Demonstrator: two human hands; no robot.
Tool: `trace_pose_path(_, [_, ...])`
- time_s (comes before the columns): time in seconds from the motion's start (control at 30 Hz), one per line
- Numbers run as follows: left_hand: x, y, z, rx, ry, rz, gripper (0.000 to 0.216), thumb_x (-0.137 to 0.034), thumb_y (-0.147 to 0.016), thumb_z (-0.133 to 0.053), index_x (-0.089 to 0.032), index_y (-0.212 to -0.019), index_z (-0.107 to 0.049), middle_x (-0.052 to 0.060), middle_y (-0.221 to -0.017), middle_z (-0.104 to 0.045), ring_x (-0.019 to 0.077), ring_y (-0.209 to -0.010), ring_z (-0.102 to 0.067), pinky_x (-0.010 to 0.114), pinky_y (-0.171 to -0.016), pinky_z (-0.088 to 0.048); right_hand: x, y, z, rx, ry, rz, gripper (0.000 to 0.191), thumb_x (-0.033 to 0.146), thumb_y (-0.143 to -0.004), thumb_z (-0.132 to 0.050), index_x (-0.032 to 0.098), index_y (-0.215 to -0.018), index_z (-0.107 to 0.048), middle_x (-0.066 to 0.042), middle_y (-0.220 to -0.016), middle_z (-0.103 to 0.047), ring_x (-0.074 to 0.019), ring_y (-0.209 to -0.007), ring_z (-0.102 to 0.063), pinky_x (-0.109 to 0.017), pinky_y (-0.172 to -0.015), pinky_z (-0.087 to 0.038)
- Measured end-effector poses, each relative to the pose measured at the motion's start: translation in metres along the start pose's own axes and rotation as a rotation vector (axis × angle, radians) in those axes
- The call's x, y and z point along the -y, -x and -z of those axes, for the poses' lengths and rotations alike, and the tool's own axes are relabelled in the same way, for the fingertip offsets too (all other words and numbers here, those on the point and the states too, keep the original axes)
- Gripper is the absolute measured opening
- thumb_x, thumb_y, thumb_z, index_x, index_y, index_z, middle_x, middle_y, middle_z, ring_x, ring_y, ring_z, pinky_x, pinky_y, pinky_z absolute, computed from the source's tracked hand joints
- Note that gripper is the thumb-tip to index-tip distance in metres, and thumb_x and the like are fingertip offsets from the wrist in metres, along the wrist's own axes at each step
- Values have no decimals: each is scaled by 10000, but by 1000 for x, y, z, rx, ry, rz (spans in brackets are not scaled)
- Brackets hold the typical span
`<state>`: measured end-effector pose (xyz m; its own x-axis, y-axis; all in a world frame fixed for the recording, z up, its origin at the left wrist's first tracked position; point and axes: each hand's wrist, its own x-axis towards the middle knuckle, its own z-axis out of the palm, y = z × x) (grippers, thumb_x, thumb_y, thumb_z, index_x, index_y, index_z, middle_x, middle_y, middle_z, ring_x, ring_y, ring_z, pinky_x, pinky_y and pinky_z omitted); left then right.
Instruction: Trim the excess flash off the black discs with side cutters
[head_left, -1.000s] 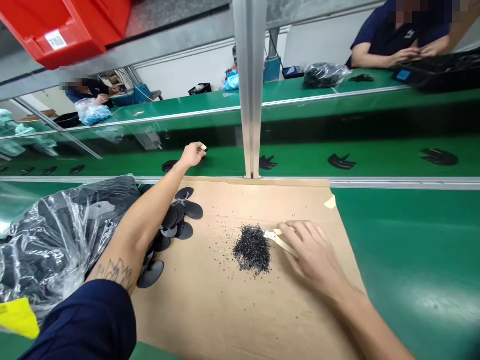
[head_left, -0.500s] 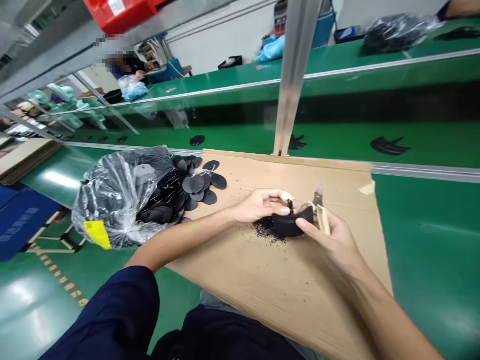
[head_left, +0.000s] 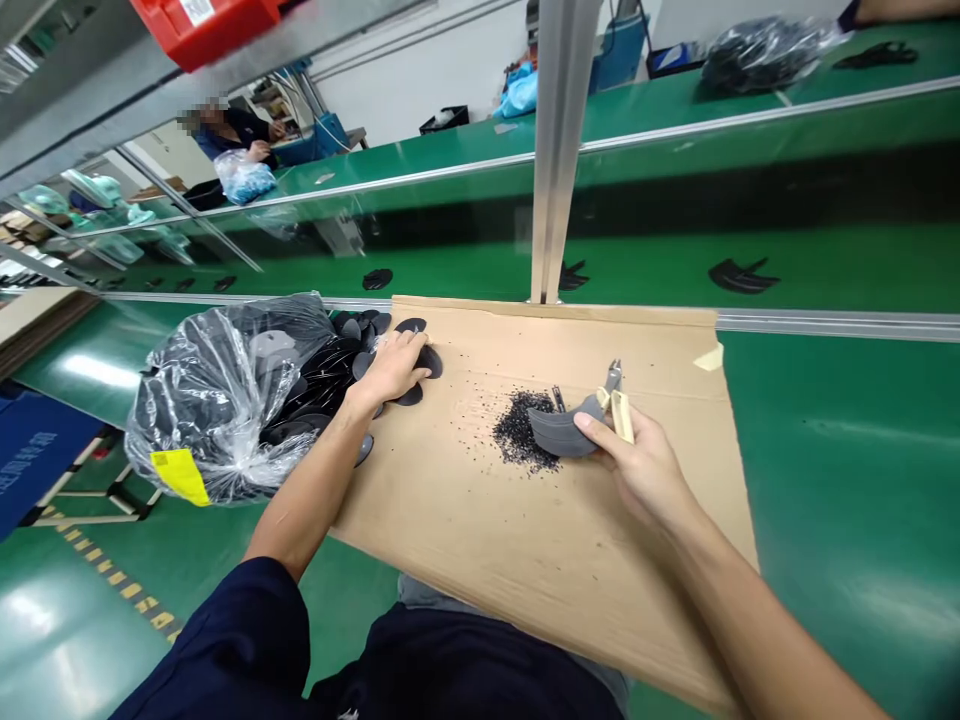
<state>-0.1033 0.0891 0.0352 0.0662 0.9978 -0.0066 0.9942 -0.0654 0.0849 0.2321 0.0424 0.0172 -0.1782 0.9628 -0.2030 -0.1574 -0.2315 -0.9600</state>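
Observation:
My left hand (head_left: 391,366) rests, fingers spread, on loose black round discs (head_left: 358,360) at the left edge of a cardboard sheet (head_left: 525,540). More discs spill from a clear plastic bag (head_left: 217,400) with a yellow tag. My right hand (head_left: 637,465) grips a black disc (head_left: 559,435) together with small cutters with cream handles (head_left: 619,405). A pile of black trimmings (head_left: 521,440) lies on the cardboard just left of that disc.
A green conveyor belt (head_left: 825,265) with black parts (head_left: 739,275) runs behind the cardboard. An aluminium post (head_left: 555,150) stands at its far edge. A red bin (head_left: 202,25) hangs above left. Another person (head_left: 225,125) works at the far left. A bag of black parts (head_left: 757,45) is at top right.
My left hand let go of the disc it shared with the right and moved left onto the loose discs. The right hand keeps the disc and cutters over the trimmings.

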Motion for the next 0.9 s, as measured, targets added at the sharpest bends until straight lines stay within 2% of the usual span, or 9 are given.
trace_pose_path(0.1, [-9, 4, -2, -134, 250, -37, 169, -204, -881, -603, -179, -1046, -582, 117, -1069, -659, 297, -1075, -642, 430, -951, -512, -2, 1, -1, -10, 34, 46, 454, 550, -678, -855, 212, -887, -636, -34, -881, -696, -215, -813, -675, -370, -750, -575])
trace_pose_path(0.17, [-22, 10, -4, -181, 554, -80, 136, -276, -932, -559, -192, -1039, -552, 81, -1018, -651, 227, -900, -699, 346, -799, -558, -3, 1, -1, -17, 70, 89, 450, 554, -687, -843, 208, -869, -619, -23, -860, -663, -195, -790, -635, -351, -738, -543])
trace_pose_path(0.27, [-55, 25, -8, -115, 997, -165, 242, -413, -956, -578, -213, -1082, -529, 31, -941, -630, 117, -614, -662, 240, -552, -523, -2, 3, -3, -1, 140, 136, 413, 541, -719, -809, 210, -828, -588, -1, -800, -601, -168, -736, -559, -331, -706, -493])
trace_pose_path(0.4, [-107, 45, -15, -30, 1299, -232, 275, -437, -914, -676, -224, -1049, -568, 15, -914, -643, 63, -509, -582, 199, -464, -491, 1, 8, -5, 10, 249, 181, 350, 479, -740, -786, 215, -772, -558, 34, -711, -494, -142, -678, -461, -311, -694, -445])
trace_pose_path(0.53, [-133, 52, -24, -89, 1304, -183, 270, -403, -898, -707, -226, -1070, -599, 46, -1024, -698, 99, -677, -655, 198, -566, -539, 4, 12, -7, 67, 230, 173, 353, 489, -740, -781, 217, -795, -562, 34, -716, -497, -142, -683, -463, -296, -681, -440])
trace_pose_path(0.63, [-132, 51, -29, -134, 1205, -189, 265, -393, -872, -743, -210, -1025, -628, 47, -989, -718, 139, -816, -691, 231, -711, -569, 4, 13, -8, 60, 212, 165, 405, 531, -714, -800, 217, -788, -555, 31, -722, -515, -146, -697, -483, -291, -675, -443])
trace_pose_path(0.7, [-130, 52, -31, -130, 1182, -198, 287, -401, -846, -772, -206, -1014, -643, 36, -941, -720, 143, -814, -690, 242, -735, -570, 3, 13, -9, 51, 204, 156, 413, 540, -714, -804, 212, -814, -573, 22, -745, -545, -149, -711, -497, -290, -677, -447])
trace_pose_path(0.8, [-129, 55, -33, -115, 1204, -219, 310, -418, -854, -763, -201, -1055, -668, 51, -984, -733, 160, -861, -704, 264, -773, -583, 0, 14, -10, 40, 191, 150, 423, 551, -719, -805, 205, -845, -595, 11, -776, -573, -152, -727, -508, -290, -683, -449])
trace_pose_path(0.9, [-133, 60, -34, -207, 1229, -195, 263, -408, -853, -767, -195, -975, -674, 41, -941, -733, 153, -853, -704, 255, -773, -578, -1, 15, -13, 18, 185, 149, 473, 595, -692, -820, 209, -821, -580, 19, -765, -551, -148, -721, -500, -289, -682, -446])
